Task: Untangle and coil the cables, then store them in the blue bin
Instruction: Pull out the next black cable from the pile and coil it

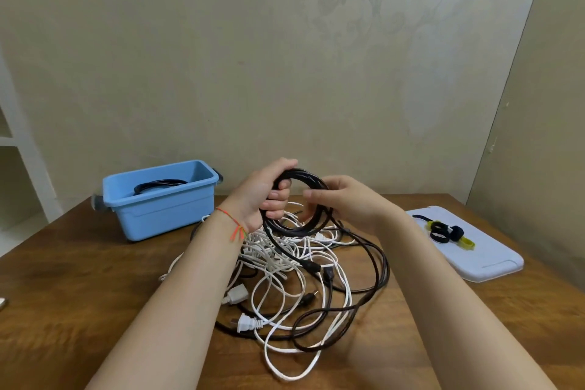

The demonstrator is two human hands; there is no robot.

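Left hand (pixel 266 196) is gripping black coil (pixel 297 199) to keep loops together, right hand (pixel 342 203) pinching its 3 o'clock side, w/ bin (pixel 164 209) waiting at 10 o'clock of tangle (pixel 294 279).

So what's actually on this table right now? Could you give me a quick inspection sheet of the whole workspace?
Surface: brown wooden table.
Job's things: blue bin at the back left, with one black coiled cable already inside; black cable coil held above the pile.
Clutter: pale lid on the right, carrying black and yellow cable ties.
Grippers: left hand grips the coil; right hand pinches the coil's other side.
Cables: tangled pile of white and black cables with a white plug at the near edge.
Surroundings: beige patterned wall; white shelf at the left.
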